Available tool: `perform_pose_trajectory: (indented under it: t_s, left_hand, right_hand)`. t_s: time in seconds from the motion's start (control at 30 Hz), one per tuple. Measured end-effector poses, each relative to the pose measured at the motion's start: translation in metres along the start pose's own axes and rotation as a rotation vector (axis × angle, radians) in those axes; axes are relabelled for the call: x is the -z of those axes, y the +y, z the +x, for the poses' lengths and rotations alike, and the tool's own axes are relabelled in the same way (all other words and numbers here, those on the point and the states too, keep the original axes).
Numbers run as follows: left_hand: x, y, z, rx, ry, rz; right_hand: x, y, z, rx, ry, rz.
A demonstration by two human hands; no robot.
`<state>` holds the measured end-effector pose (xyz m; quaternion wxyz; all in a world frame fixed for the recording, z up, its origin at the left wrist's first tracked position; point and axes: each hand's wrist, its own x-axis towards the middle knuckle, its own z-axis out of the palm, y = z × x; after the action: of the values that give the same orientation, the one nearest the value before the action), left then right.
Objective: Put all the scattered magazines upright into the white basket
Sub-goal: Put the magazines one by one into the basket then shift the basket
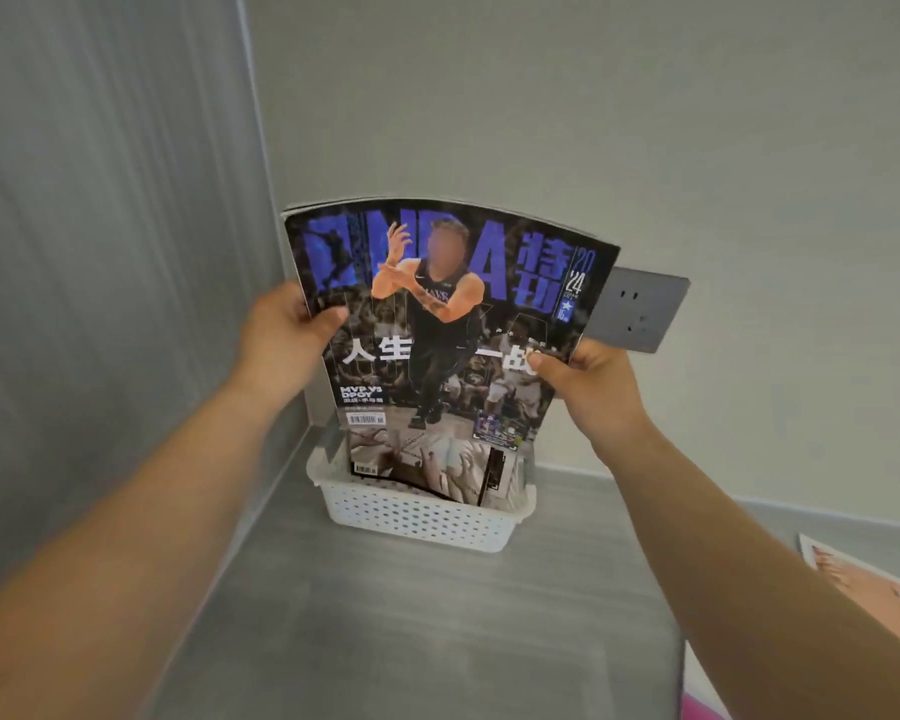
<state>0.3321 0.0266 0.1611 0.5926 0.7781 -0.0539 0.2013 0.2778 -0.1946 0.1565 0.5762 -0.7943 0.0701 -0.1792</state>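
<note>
A dark basketball magazine [437,324] with blue title letters stands upright, its lower end down inside the white perforated basket [417,517]. My left hand [281,350] grips its left edge and my right hand [588,387] grips its right edge, thumbs on the cover. At least one more magazine stands behind it; only its top edge [302,206] shows. The basket sits on a grey surface in the corner against the wall. A pink-covered magazine [863,589] lies flat at the right edge, partly behind my right forearm.
A grey wall socket [640,309] is just behind the magazine's right edge. Walls close in at the left and back. Something pink [697,709] shows at the bottom right. Bare grey surface [385,641] lies in front of the basket.
</note>
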Motion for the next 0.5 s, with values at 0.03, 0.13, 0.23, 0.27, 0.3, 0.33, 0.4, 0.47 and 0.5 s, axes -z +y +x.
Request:
perform_pose_trajectory:
  t_s: [0.03,0.13,0.23,0.27,0.3,0.33,0.4,0.47,0.5]
  left_hand:
    - [0.000,-0.006,0.002,0.015,-0.005,0.028]
    - [-0.005,-0.028,0.002,0.092,-0.022,0.066]
    - [-0.012,-0.049,-0.003,0.179,-0.071,0.080]
    - [-0.015,-0.055,-0.006,0.201,-0.078,0.091]
    - [-0.018,-0.059,-0.007,0.219,-0.081,0.101]
    - [-0.021,-0.063,-0.008,0.233,-0.077,0.113]
    - [-0.027,-0.066,-0.009,0.253,-0.056,0.149]
    - [-0.033,-0.068,-0.005,0.260,-0.032,0.164]
    - [-0.036,-0.069,-0.003,0.264,-0.018,0.166]
  right_hand:
    - [-0.005,0.004,0.003,-0.027,-0.005,-0.001]
    - [-0.018,0.021,0.008,-0.137,-0.022,-0.028]
    - [-0.024,0.041,0.009,-0.194,-0.046,-0.087]
    - [-0.025,0.048,0.009,-0.209,-0.055,-0.110]
    - [-0.026,0.055,0.009,-0.226,-0.065,-0.129]
    - [-0.027,0.060,0.009,-0.244,-0.070,-0.146]
    - [-0.031,0.068,0.011,-0.274,-0.059,-0.163]
    - [-0.035,0.071,0.014,-0.280,-0.030,-0.175]
    - [-0.037,0.071,0.015,-0.273,-0.015,-0.178]
